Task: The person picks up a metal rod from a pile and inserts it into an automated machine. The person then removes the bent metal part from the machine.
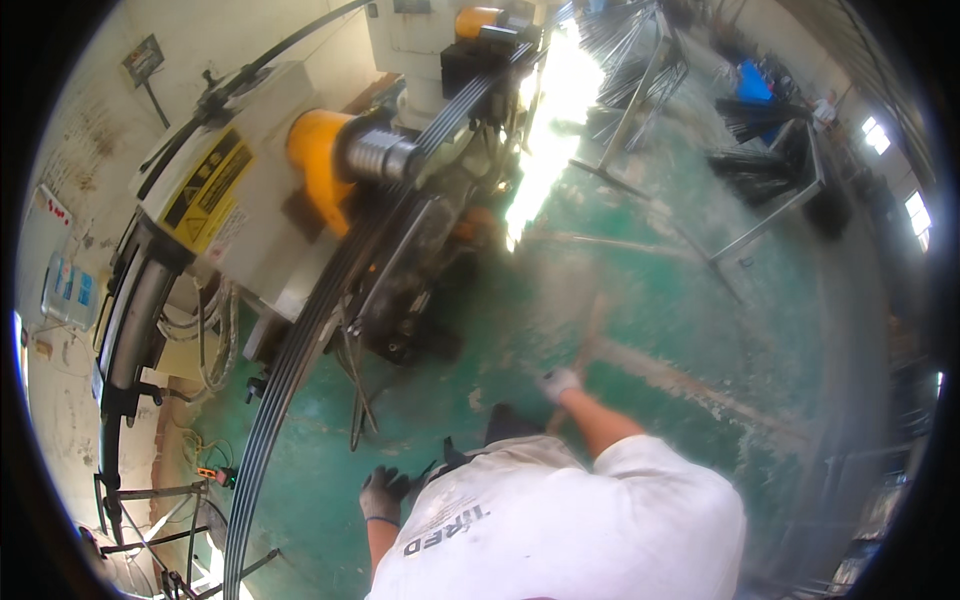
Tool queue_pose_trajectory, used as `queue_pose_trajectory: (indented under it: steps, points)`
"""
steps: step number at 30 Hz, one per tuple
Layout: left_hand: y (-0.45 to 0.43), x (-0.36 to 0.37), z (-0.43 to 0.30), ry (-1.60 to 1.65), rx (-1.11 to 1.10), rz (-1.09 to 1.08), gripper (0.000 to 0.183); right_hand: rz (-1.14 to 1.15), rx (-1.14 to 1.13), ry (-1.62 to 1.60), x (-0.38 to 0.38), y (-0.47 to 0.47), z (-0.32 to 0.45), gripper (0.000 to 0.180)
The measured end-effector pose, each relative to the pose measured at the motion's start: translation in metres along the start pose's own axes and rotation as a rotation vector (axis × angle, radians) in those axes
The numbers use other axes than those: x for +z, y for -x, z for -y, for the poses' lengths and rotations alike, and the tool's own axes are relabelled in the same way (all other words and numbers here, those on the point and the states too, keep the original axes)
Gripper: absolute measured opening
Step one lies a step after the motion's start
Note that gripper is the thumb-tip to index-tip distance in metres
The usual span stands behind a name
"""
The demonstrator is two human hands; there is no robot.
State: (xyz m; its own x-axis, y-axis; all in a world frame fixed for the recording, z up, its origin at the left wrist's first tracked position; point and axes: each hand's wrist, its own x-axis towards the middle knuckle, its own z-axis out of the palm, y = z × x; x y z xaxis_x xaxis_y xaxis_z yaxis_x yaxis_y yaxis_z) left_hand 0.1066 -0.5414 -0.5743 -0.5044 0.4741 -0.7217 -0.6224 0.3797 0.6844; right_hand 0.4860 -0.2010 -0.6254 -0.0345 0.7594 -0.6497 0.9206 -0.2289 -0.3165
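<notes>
My left hand (pixel 384 495), in a grey work glove, hangs at the lower left beside my body, its fingers somewhat apart and nothing seen in it. To its left run several long, thin metal bars (pixel 279 397), which do not touch it; they look curved by the lens. They pass along a pale machine with an orange, cylindrical head (pixel 322 146). My right hand (pixel 559 384), in a pale glove, is held out over the green floor; it is blurred, and its fingers look curled. No object shows in it.
Metal stands with dark rods (pixel 761 169) are at the upper right. A strip of glare covers part of the top. Thin metal frames (pixel 161 493) stand at the lower left, and hoses (pixel 217 337) hang by the machine. A distant person (pixel 825 110) is at the far right.
</notes>
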Motion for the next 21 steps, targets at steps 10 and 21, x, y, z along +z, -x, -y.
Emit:
queue_pose_trajectory:
  steps: [10, 21]
  points:
    - [-0.064, 0.112, -0.052, -0.489, 0.105, -0.025, 0.030, 0.053, -0.145, -0.010, -0.061, -0.092, 0.028, 0.056]
    - [-0.176, 0.169, -0.058, -0.177, -0.034, -0.042, 0.033, 0.084, 0.274, -0.420, -0.135, -0.150, -0.014, 0.037]
